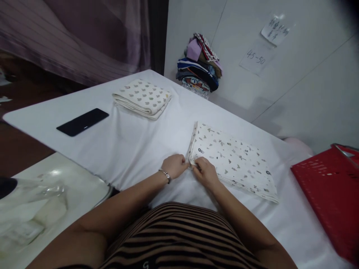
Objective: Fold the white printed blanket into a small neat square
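A white cloth with small printed figures (232, 155) lies folded in layers on the white-covered table. At its near left corner, my right hand (206, 172) grips the layered edge between thumb and bent fingers. My left hand (174, 165), with a bracelet at the wrist, is closed at the same corner, its fingertips pinching the edge just left of my right hand. Farther back to the left rests a second folded cloth (142, 97), cream with a grey print, out of reach of both hands.
A black phone (83, 121) lies toward the table's left end. On the right stands a red plastic basket (328, 186). Folded clothes (199, 67) are piled by the wall beyond the table. A white chair (84, 179) with plastic bags sits at the left.
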Tool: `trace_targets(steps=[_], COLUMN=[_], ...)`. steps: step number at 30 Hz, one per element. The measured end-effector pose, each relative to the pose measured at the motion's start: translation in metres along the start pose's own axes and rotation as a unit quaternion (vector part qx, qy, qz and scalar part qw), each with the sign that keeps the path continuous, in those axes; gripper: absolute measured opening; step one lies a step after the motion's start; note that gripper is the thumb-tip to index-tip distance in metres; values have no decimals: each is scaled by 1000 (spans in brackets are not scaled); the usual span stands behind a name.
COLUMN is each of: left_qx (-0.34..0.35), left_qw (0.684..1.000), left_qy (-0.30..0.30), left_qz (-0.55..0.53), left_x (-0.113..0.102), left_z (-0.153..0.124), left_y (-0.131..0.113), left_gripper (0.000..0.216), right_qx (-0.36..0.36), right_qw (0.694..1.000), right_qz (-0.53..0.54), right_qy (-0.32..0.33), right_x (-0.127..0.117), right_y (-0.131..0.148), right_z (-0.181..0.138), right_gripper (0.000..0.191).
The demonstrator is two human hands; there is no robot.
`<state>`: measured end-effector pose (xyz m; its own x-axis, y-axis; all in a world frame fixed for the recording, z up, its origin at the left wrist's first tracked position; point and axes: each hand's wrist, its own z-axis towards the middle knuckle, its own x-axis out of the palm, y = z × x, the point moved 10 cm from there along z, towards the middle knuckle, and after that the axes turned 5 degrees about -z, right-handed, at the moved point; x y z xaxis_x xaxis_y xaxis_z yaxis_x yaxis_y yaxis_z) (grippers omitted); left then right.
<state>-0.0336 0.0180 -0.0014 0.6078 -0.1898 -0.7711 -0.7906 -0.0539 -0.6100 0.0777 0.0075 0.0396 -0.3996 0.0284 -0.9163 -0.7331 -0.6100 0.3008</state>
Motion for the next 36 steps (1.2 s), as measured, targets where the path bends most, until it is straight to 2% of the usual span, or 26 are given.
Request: trace_targets(steps=[5, 9, 13, 15, 17, 20, 22, 24, 31, 33, 36], left_qx=[-7, -12, -6, -11, -38, -89, -103, -104, -91, -95, -108], left_qw=[1000, 1000, 999, 994, 980, 930, 899, 888, 904, 887, 846], left_qy=[13, 12, -9, -11, 7, 34, 23, 8, -12, -16, -1], left_qz=[17, -5, -50, -105, -197, -356, -424, -447, -419, -451, -522], left_x=[10, 9, 3, 5, 15, 34, 38, 37, 34, 35, 40], left_z=[3, 2, 0, 1, 3, 5, 4, 3, 1, 0, -5], left_y=[-6, -9, -11, -9, -3, 6, 10, 12, 15, 15, 15], left_gripper=[24, 18, 14, 12, 12, 13, 18, 23, 33, 32, 34], right_qx=[-3, -4, 6, 12, 15, 19, 23, 22, -2, -7, -11], right_qw=[1000, 1000, 999, 998, 998, 997, 996, 996, 1000, 1000, 1000], right_qz=[3, 22, 41, 50, 59, 70, 74, 74, 14, -4, -20], right_qy=[-7, -15, -18, -23, -29, -34, -36, -38, -25, -17, -2], right_x=[2, 0, -1, -2, -2, -4, -5, -7, -9, -7, -2], right_y=[-1, -2, -4, -6, -7, -9, -9, -9, 1, 3, 5], right_z=[-1, -3, -4, -4, -4, -5, -5, -5, -4, -4, -4], right_gripper=[7, 7, 7, 7, 7, 8, 9, 9, 10, 9, 9])
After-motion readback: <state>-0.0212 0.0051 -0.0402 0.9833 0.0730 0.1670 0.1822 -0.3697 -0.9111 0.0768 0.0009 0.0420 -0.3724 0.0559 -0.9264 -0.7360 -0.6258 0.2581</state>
